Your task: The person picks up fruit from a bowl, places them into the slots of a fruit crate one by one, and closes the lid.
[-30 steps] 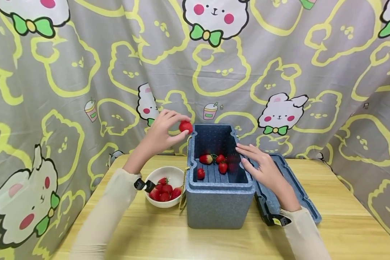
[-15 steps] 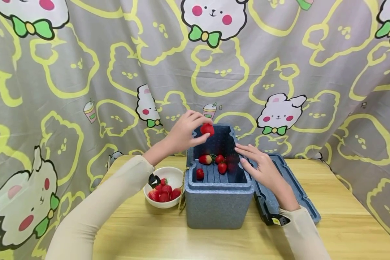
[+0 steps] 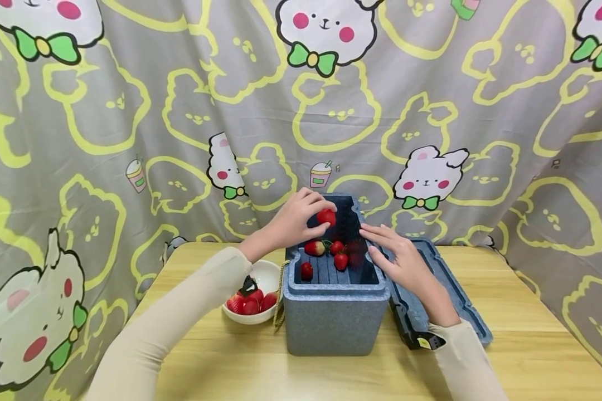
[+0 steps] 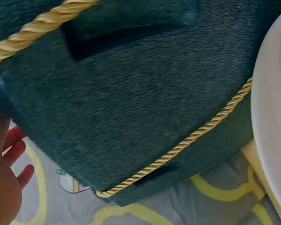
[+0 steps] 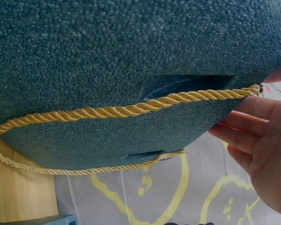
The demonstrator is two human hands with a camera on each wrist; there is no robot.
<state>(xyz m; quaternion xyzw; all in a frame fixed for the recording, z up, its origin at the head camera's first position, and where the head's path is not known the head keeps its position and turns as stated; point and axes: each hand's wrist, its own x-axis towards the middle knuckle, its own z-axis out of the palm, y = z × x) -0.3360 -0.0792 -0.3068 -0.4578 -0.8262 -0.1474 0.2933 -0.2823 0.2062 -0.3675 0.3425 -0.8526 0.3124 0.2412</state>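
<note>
While right hand (image 3: 401, 259), fingers straight, touches box (image 3: 336, 323), left hand (image 3: 298, 220) has lowered pinched strawberry (image 3: 326, 216) over it, not yet released.

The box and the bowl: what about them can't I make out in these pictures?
- Head view: the left hand hides part of the far left inside of the box.
- Head view: a black device hides some of the bowl, so its strawberries can't be surely counted.
- Left wrist view: the right edge cuts off most of the bowl.
- Right wrist view: the outer wall hides the box's inside.
</note>
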